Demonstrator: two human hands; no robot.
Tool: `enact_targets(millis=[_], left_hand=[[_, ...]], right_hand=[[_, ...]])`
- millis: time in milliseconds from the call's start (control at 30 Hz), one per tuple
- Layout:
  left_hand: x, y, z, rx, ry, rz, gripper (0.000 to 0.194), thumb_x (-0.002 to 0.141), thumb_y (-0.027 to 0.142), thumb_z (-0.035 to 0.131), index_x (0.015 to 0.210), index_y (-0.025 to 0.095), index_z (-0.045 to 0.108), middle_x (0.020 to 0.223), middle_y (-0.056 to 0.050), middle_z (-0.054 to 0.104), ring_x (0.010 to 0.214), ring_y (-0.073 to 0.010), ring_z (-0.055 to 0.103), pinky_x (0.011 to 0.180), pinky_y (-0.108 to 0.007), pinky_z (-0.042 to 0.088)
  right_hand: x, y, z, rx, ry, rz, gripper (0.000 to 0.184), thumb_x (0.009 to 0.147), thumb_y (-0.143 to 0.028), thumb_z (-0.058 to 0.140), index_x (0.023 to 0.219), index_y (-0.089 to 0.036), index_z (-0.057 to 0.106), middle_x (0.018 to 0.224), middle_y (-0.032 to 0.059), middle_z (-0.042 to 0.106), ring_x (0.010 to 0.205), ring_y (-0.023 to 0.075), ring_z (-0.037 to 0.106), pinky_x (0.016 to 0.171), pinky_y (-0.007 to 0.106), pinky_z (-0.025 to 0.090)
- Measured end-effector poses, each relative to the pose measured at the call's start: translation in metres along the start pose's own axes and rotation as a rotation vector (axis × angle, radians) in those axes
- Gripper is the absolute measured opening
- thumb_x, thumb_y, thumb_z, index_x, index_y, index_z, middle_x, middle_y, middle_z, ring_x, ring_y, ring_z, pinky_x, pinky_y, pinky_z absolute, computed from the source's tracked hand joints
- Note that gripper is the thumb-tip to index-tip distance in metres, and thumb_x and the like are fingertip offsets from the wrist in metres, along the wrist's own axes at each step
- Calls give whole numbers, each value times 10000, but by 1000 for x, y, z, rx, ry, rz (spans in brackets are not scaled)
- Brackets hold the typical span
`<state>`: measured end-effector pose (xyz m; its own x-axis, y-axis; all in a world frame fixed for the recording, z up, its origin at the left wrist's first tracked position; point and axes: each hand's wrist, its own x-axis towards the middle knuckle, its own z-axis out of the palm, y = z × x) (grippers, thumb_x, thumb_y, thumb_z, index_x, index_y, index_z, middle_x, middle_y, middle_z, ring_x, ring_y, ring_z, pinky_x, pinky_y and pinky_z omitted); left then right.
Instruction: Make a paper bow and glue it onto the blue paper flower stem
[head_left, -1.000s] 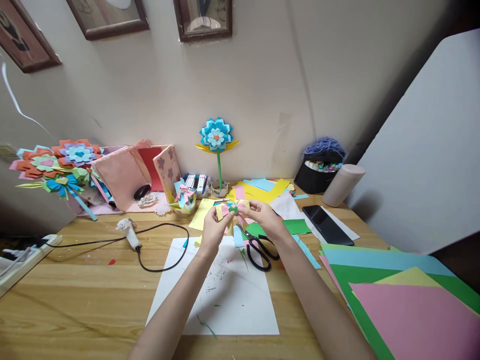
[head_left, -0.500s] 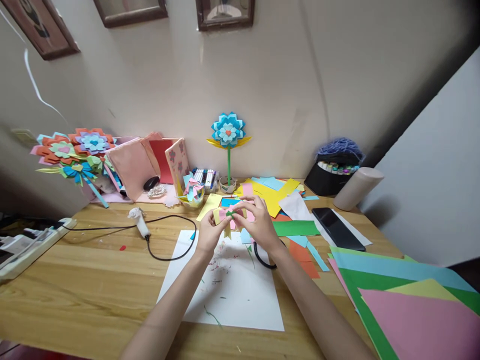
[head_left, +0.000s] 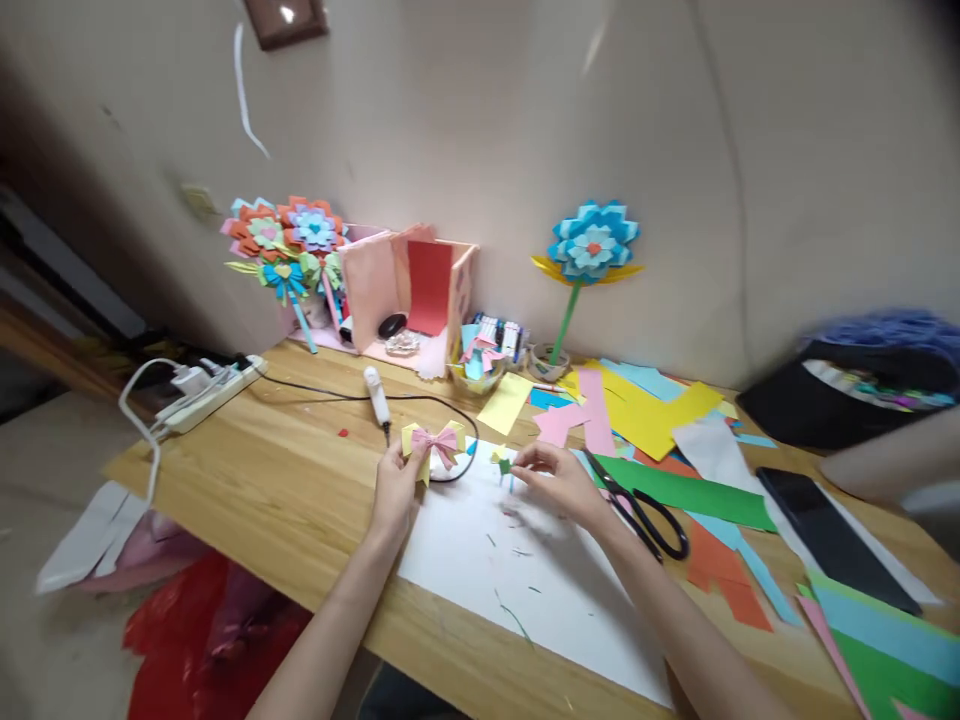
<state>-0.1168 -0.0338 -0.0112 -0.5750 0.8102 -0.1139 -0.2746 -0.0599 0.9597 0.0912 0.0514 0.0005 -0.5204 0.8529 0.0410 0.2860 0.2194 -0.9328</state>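
My left hand [head_left: 396, 490] pinches a pink and yellow paper bow [head_left: 439, 448] by its left side, above the left edge of the white sheet [head_left: 517, 580]. Between the thumb and fingers of my right hand [head_left: 559, 480] is a small green paper piece [head_left: 505, 467], held apart from the bow. Just behind the bow lies a white glue gun [head_left: 377, 397] with a black cord. Black-handled scissors [head_left: 637, 508] rest to the right of my right hand, partly over a green paper strip [head_left: 690, 490].
A blue paper flower [head_left: 592, 245] stands in a tape roll [head_left: 549, 362] at the back. Yellow paper [head_left: 652, 400] and other scraps lie around it. A phone [head_left: 832, 535] is at right, a power strip [head_left: 214, 393] at left. Several paper flowers [head_left: 311, 228] stand by a pink box [head_left: 367, 290].
My hands have parted: the left keeps the bow, while the right has drawn the green piece away from its middle. The view has swung left, showing the floor beside the table.
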Motion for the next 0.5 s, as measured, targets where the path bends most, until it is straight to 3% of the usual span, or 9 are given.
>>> enact_targets(millis=[67,133,200,267,333,400,500], left_hand=[[9,1,-32,-40,90,19,397,636,427,693,884,127,615,844,-58,663,767,-154,598,681,-227,436],[17,3,-62,-60,172,37,387,637,446,685,842,127,611,808,-50,654,736,-141,592,670,-221,434],[24,5,-88,-47,245,64,383,652,479,657,813,136,604,773,-35,642,696,-129,578,638,-213,425],[31,6,-108,3,324,115,380,677,504,623,804,147,601,751,-20,629,670,-118,561,614,-204,411],[36,7,-123,58,409,166,381,693,519,600,808,155,600,733,-8,618,655,-112,545,602,-198,397],[40,8,-133,83,474,193,395,693,536,589,813,160,598,707,-2,607,634,-110,533,586,-197,386],[42,9,-139,82,518,197,425,684,569,574,804,161,595,672,2,595,599,-110,520,552,-198,370]], right_hand=[[9,13,12,-112,38,49,248,674,-408,624,737,-170,597,732,62,630,698,213,596,670,372,475],[21,18,28,-342,163,-30,240,684,-387,607,809,-182,606,826,90,618,817,259,572,744,431,446],[37,11,50,-496,258,-159,223,742,-349,544,889,-191,598,914,112,584,919,282,531,809,456,407],[56,-5,82,-479,222,-251,220,801,-318,464,941,-188,574,940,116,562,896,258,535,799,418,417],[78,-22,122,-362,102,-251,237,815,-331,441,958,-178,554,917,113,562,795,228,554,720,370,448],[100,-35,165,-291,45,-212,299,781,-382,489,977,-162,541,931,128,563,824,247,554,694,359,451],[128,-45,214,-283,95,-171,292,717,-396,553,894,-164,554,892,134,583,866,278,535,742,375,419]])
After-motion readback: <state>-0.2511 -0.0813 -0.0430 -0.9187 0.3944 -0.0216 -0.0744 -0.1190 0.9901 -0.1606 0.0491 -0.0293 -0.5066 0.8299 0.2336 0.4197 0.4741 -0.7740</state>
